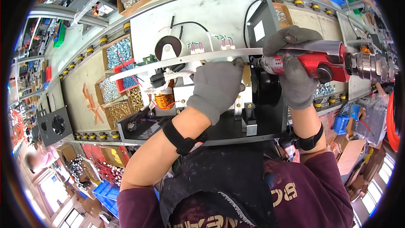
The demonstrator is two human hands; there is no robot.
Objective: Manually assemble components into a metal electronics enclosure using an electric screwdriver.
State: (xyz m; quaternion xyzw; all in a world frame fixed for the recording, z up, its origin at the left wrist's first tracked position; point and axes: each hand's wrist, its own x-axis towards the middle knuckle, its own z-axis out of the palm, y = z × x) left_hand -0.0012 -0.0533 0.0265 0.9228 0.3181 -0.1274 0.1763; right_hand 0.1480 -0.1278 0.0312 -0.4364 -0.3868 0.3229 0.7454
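In the middle, an open black metal chassis [202, 138] lies in front of me, fitted with a copper-wound coil [164, 100], a black disc-shaped part [168, 48] and small green circuit boards. A long pale metal strip [185, 61] crosses it. My left hand [217, 85], in a grey glove, is closed by the strip, its fingertips close to the tool's tip; whatever they pinch is hidden. My right hand [295, 74], also gloved, wraps round a red air-powered driver [310, 61] held level. Its nose points left at the end of the chassis, beside a black round part [269, 88].
Boxes of screws [119, 52] and brass-coloured fasteners [122, 113] stand left of the chassis. A black fan panel [55, 124] lies farther left. Yellow-black rollers [298, 2] line the conveyor's edges. A blue crate [107, 194] sits below left, and a red hose [392, 118] hangs at far right.
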